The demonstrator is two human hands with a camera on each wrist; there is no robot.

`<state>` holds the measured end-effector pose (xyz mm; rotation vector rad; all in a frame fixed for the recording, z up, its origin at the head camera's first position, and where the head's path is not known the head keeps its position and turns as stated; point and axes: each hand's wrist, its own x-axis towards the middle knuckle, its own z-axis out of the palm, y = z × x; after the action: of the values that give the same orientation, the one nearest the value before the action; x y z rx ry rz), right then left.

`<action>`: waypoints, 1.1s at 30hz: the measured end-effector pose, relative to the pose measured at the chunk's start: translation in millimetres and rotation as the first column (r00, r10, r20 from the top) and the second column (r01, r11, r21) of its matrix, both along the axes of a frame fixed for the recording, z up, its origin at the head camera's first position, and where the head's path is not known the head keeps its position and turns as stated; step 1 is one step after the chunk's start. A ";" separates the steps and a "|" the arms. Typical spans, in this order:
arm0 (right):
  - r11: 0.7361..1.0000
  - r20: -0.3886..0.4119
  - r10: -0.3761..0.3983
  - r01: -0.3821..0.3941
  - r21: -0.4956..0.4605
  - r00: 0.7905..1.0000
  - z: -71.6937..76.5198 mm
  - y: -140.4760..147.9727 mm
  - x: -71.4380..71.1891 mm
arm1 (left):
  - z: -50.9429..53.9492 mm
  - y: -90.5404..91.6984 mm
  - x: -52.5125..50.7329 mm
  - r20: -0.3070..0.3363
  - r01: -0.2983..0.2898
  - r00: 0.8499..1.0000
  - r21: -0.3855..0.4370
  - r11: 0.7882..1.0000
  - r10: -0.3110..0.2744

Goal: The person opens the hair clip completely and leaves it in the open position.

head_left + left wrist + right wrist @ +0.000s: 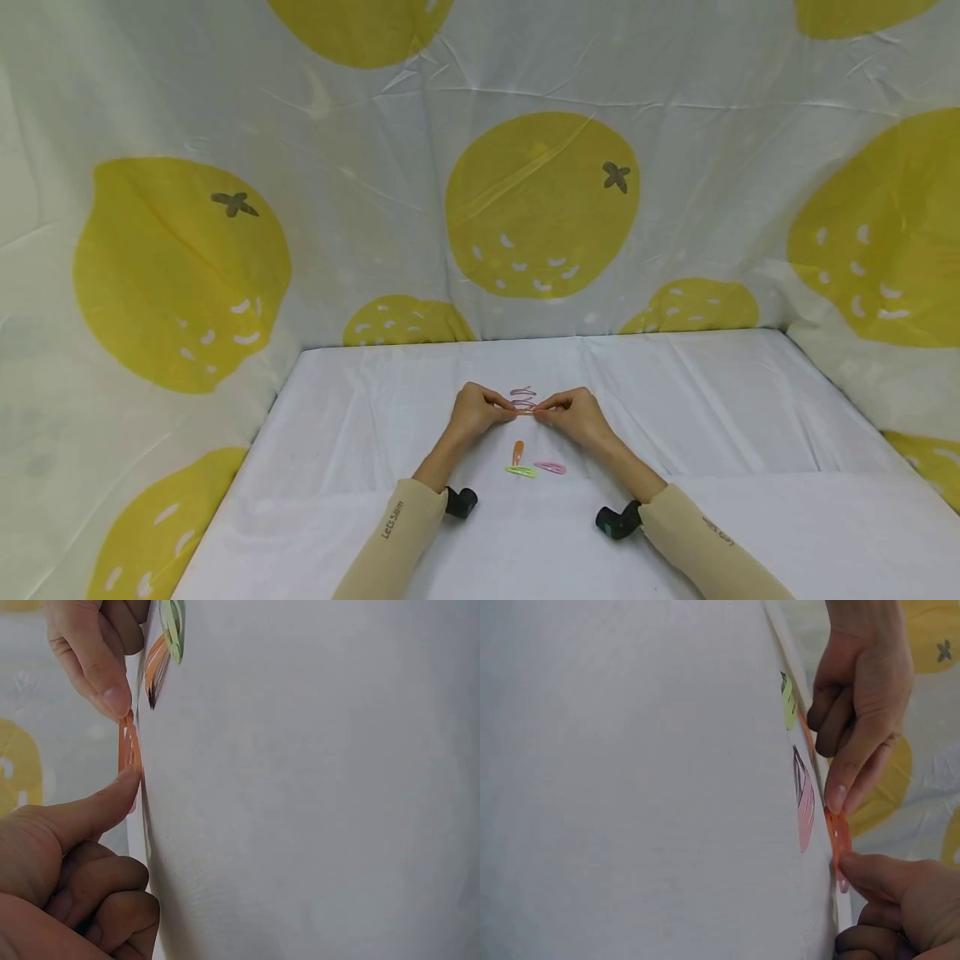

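An orange snap hair clip [128,748] is stretched between the two hands just above the white-covered table. My left hand [474,411] pinches one end between thumb and forefinger, and its other fingers are curled in. Thumb and fingertips of my right hand [579,417] pinch the opposite end. Fingertips cover both ends of the clip. Beyond it lie pink hair clips [522,391], partly hidden by the hands. Nearer to me rest another orange hair clip [518,452], a light green one [789,702] and a pink one [805,804].
A white cloth [675,417] covers the table. Behind and at the sides hangs a white curtain [360,208] printed with yellow lemons. Black wrist cameras [461,503] sit at both cuffs, close over the tabletop.
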<state>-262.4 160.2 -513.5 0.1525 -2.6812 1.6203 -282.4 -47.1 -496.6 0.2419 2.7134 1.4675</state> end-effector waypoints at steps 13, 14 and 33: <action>1.000 0.025 0.004 -0.004 0.016 1.000 2.2 1.0 3.1 | 2.2 -9.0 4.0 0.029 0.011 1.000 0.033 0.999 -0.012; 1.000 0.034 0.006 -0.006 0.017 0.999 3.0 1.5 3.9 | 3.7 -10.8 5.7 0.039 0.010 0.999 0.043 0.999 -0.012; 0.982 0.102 0.184 -0.186 0.014 0.978 9.4 11.8 42.6 | 8.1 -26.2 44.8 0.133 0.189 0.972 0.038 0.981 -0.193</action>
<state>-219.8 172.0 -504.0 0.3396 -2.8389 1.6873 -237.5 -73.3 -488.5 0.3776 2.4883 1.4096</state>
